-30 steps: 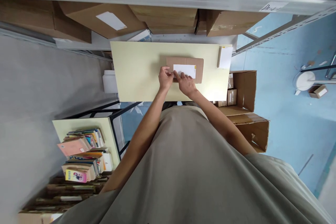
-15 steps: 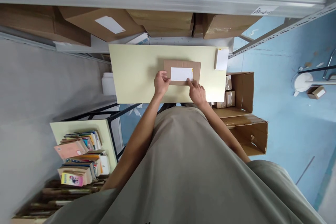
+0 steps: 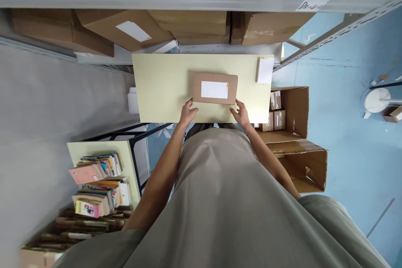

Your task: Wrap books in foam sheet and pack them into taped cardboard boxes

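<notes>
While the labelled box (image 3: pixel 215 88) lies flat on the table (image 3: pixel 163 88), left hand (image 3: pixel 187 114) and right hand (image 3: pixel 241 113) rest open just beside its near corners, gripping nothing.

Matt brown cardboard box (image 3: pixel 215 88) w/ smooth white paper label (image 3: pixel 214 89), matt pale-yellow laminate tabletop (image 3: pixel 163 88)

Bare tabletop (image 3: pixel 163 88) left of the cardboard box (image 3: pixel 215 88); white pad (image 3: pixel 265 70) near its right, shelf cartons (image 3: pixel 188 25) behind.
</notes>
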Motion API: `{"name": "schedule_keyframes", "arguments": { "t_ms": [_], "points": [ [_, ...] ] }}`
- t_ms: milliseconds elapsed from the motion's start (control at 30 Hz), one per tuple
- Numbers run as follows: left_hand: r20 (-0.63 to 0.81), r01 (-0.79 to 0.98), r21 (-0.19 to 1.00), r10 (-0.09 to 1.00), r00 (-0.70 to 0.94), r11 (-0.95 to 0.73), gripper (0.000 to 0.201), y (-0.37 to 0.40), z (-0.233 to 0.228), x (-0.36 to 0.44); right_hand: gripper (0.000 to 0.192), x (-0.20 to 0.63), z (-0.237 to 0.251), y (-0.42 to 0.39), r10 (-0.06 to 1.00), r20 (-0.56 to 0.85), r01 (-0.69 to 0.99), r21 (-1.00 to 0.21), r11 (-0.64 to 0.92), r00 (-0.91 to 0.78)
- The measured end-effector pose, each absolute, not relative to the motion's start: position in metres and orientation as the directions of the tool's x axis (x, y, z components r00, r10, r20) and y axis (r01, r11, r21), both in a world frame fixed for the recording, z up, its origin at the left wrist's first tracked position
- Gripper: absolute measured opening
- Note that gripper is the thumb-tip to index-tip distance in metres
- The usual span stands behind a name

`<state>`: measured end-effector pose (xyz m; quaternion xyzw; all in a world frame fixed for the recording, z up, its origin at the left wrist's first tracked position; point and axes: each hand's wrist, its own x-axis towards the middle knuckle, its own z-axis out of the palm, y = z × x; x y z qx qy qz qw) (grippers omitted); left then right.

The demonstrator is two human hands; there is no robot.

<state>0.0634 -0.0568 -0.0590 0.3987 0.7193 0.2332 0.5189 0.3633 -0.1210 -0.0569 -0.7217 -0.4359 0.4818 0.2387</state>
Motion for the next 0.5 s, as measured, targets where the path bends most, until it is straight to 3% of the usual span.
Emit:
{"name": "schedule_keyframes", "arguments": {
  "t_ms": [100,200,400,500],
  "points": [
    [-0.458,0.279,0.828,0.874,-0.162,0.486,0.044,-0.063,-0.051,0.066,0.057,0.364,-0.048,-0.121,0.926,-0.297,0.324,-0.874,-0.361,0.232],
    [-0.343,0.216,0.904,0.928,-0.147,0.369,0.053,-0.064,-0.041,0.064,0.063,0.37,-0.029,-0.118,0.93,-0.201,0.296,-0.908,-0.295,0.309],
    [-0.381,0.307,0.87,0.921,-0.079,0.385,0.06,-0.064,-0.045,0.061,0.091,0.379,-0.028,-0.116,0.897,-0.326,0.355,-0.834,-0.422,0.3],
    [-0.392,0.302,0.862,0.913,-0.116,0.408,0.065,-0.068,-0.047,0.059,0.106,0.379,-0.035,-0.124,0.875,-0.334,0.268,-0.859,-0.436,0.351]
  ]
}}
